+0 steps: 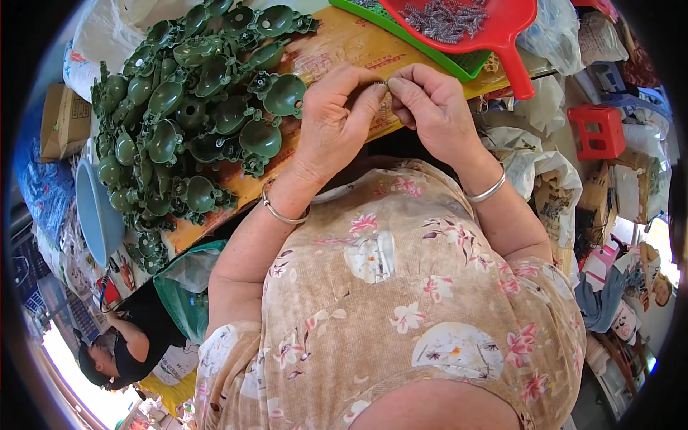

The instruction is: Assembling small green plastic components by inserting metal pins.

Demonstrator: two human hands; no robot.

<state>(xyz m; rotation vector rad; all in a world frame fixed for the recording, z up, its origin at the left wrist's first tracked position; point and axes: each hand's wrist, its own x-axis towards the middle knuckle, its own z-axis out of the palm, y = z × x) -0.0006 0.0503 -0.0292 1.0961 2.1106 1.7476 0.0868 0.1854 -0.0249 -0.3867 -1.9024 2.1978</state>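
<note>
Over the edge of the yellow table, my left hand [335, 113] and my right hand [436, 106] meet, thumbs and forefingers pinched together. Between the fingertips is a small metal spring [382, 84], mostly covered by them. Both hands are closed on it. Beside my left hand lies a heap of dark green plastic parts [165, 98] with rounded, shell-like cups. Beyond my right hand, a red plastic scoop [517, 68] holds many loose springs [446, 19] of the same grey metal.
The scoop rests over a green plastic tray [469, 66] on the yellow table [326, 46]. A blue basin [98, 211] stands left of the heap. To the right are a red stool [596, 132] and plastic bags [548, 168]. Other people [122, 344] are at both sides.
</note>
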